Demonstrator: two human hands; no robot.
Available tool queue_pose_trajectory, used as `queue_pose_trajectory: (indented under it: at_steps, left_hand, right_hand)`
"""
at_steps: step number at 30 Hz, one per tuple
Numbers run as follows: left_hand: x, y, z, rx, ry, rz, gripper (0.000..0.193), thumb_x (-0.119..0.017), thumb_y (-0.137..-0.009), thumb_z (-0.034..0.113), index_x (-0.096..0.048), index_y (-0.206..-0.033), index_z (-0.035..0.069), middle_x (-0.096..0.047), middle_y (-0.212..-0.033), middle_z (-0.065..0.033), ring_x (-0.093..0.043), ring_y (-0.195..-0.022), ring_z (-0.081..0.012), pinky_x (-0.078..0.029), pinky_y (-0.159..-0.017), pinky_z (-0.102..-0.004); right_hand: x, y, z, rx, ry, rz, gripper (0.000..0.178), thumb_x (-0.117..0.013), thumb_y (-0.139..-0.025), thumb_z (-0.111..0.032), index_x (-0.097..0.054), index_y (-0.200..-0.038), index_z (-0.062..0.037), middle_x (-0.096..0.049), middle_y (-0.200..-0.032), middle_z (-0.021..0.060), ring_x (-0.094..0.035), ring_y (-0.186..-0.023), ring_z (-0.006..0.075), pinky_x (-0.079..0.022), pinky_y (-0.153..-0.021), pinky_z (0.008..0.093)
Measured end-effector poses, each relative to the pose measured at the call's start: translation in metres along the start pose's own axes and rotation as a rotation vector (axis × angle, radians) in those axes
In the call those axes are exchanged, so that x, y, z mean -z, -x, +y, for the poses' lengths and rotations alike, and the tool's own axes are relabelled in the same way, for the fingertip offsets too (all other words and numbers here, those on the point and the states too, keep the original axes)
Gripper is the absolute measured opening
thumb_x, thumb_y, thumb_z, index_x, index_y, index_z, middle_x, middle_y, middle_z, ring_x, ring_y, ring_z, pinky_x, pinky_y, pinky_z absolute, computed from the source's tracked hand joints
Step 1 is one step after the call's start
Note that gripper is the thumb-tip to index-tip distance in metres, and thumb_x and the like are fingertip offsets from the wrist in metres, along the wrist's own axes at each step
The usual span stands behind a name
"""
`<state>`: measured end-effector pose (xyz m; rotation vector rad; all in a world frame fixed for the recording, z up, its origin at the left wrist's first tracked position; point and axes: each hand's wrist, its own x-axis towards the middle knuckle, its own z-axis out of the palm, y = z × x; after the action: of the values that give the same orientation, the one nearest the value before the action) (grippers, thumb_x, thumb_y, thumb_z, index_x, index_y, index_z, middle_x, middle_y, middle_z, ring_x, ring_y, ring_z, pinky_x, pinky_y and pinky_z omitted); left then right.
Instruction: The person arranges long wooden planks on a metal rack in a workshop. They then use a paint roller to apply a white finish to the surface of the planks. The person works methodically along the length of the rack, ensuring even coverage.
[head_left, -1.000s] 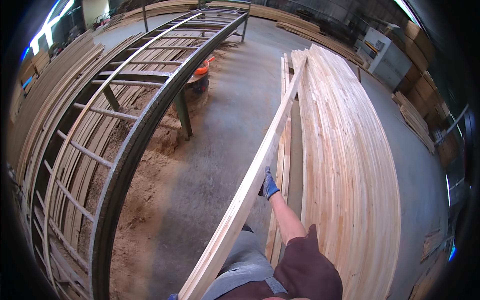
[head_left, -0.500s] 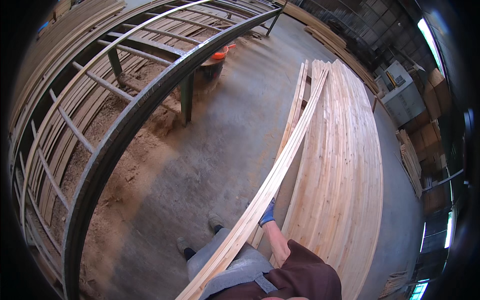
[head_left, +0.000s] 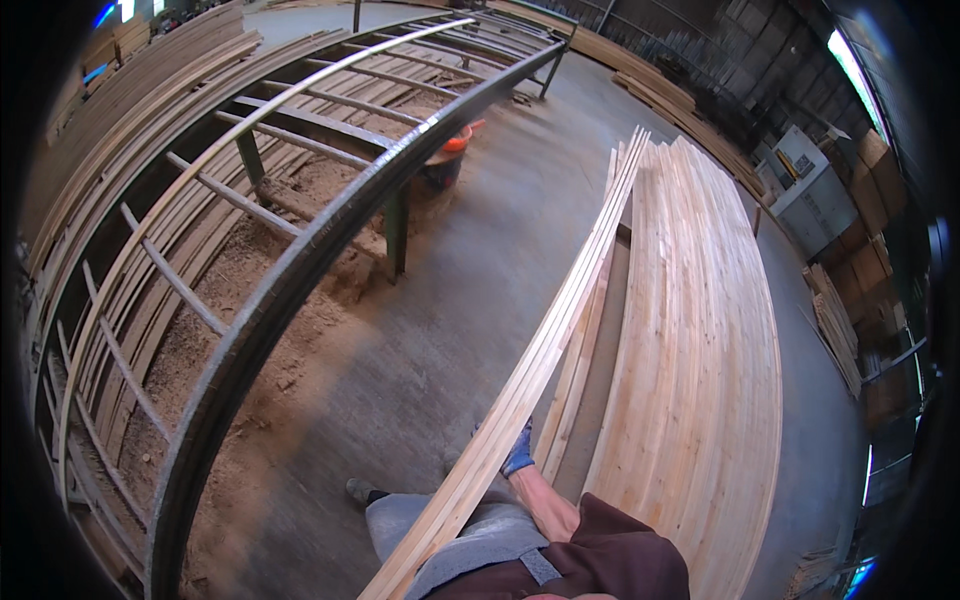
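Smooth, matt bare wood makes up the central strips (head_left: 505, 425) and the stack (head_left: 700, 350) at right, with a dully shining metal rail (head_left: 262, 320) and rough sawdust (head_left: 285, 390) at left, a matt floor (head_left: 430, 350), and, lower centre, a cloth glove (head_left: 518, 458) and garment (head_left: 480, 548).

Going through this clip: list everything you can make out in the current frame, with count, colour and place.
Held strips: several, pale wood, slanting across the middle
Board stack: one, pale wood, right of centre
Loose strips: a few, pale wood, left of the stack
Roller frame: one, dark metal, left
Thin strip: one, pale, along the rollers
Sawdust: patches, brown, around the frame
Container: one, dark with orange on top, beside the frame
Cabinet: one, whitish, upper right
Far timber: uncounted, brown, top
Right hand: one, blue glove, at the held strips
Sleeve: one, dark brown, bottom
Left hand: not in view
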<state>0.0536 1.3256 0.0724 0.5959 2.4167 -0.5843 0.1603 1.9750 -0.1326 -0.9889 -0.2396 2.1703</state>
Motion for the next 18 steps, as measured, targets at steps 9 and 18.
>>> queue_pose_trajectory:
  at_steps: [9,18]
  left_hand:
    - [-0.061,-0.052,-0.128,0.137,-0.023,0.206,0.085,-0.079,-0.067,0.054,-0.051,-0.131,0.006,-0.056,-0.122,-0.0165,-0.049,-0.115,-0.0399,-0.039,-0.101,-0.0495]
    - [0.029,-0.135,-0.24,0.131,-0.029,0.766,0.084,-0.083,-0.06,0.047,-0.053,-0.127,0.007,-0.059,-0.11,-0.0185,-0.055,-0.106,-0.0393,-0.043,-0.096,-0.048]
  right_hand:
    - [-0.159,0.0,0.105,-0.006,0.0,-0.162,0.058,-0.038,-0.093,-0.062,-0.062,-0.097,-0.0093,-0.066,-0.077,0.0169,-0.066,-0.07,0.0391,-0.057,-0.07,0.054]
    - [-0.343,-0.027,0.169,-0.037,-0.042,-0.417,0.065,-0.037,-0.094,-0.063,-0.06,-0.108,-0.0051,-0.067,-0.089,0.0231,-0.067,-0.079,0.0419,-0.057,-0.076,0.0541]
